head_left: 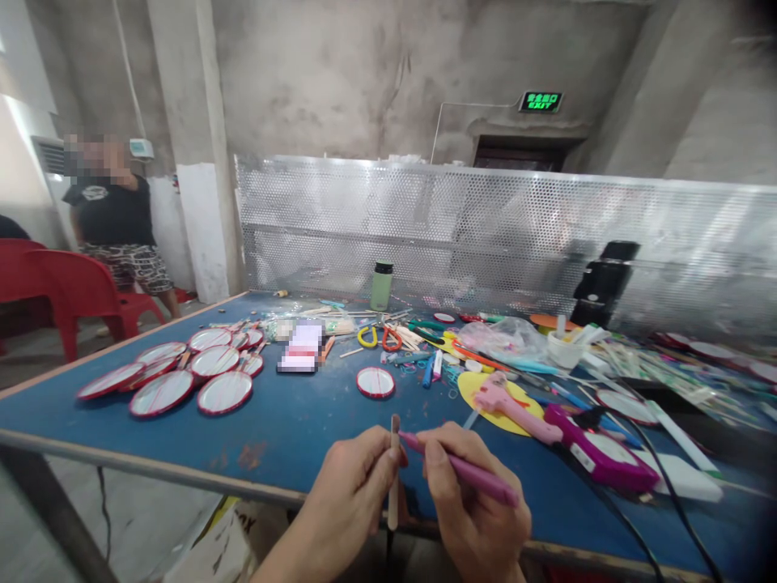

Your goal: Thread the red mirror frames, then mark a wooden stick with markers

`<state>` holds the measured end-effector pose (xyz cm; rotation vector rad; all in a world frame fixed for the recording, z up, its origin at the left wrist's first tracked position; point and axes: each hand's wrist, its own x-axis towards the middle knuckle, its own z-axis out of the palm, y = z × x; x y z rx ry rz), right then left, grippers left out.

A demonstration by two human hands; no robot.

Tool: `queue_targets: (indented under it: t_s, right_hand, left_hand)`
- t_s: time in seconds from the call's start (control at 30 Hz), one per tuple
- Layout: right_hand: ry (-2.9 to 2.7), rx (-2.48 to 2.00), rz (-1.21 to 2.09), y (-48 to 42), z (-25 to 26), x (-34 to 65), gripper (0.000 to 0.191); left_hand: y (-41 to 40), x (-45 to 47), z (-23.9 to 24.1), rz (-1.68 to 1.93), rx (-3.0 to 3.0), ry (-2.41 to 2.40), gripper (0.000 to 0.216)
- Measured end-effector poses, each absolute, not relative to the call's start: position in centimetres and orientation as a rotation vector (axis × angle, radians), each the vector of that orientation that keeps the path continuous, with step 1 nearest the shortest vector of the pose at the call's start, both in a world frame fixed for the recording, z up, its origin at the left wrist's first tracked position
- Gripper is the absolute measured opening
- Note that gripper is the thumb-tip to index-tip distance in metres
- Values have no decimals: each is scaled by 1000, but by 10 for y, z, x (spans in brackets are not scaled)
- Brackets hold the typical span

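Observation:
Just over the table's front edge, my left hand [355, 486] pinches a flat wooden craft stick [394, 504] held upright. The upper end of the stick looks darker. My right hand [477, 502] is closed around a pink pen [479, 478], its tip at or very near the upper part of the stick; I cannot tell whether they touch. A spot of red shows beside the stick at my left fingertips. Beyond my hands lies a single round white disc with a red rim [375, 382].
Several red-rimmed discs [224, 393] overlap on the blue table [291, 445] at left, beside a phone [302, 346]. A pink glue gun [515, 409] rests at right on a yellow disc [472, 390], near a purple box [600, 453]. A green bottle [381, 287] stands behind. A person [112, 214] stands far left.

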<state>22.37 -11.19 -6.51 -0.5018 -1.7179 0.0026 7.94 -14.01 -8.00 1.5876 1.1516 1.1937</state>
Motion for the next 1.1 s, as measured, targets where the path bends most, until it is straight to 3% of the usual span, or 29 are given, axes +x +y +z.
queue_targets:
  t_s: [1.1]
  right_hand:
    - [-1770,-498,-8,-113,-62,223,18]
  left_hand:
    - [-138,79,-81,1198,1617,1165,36]
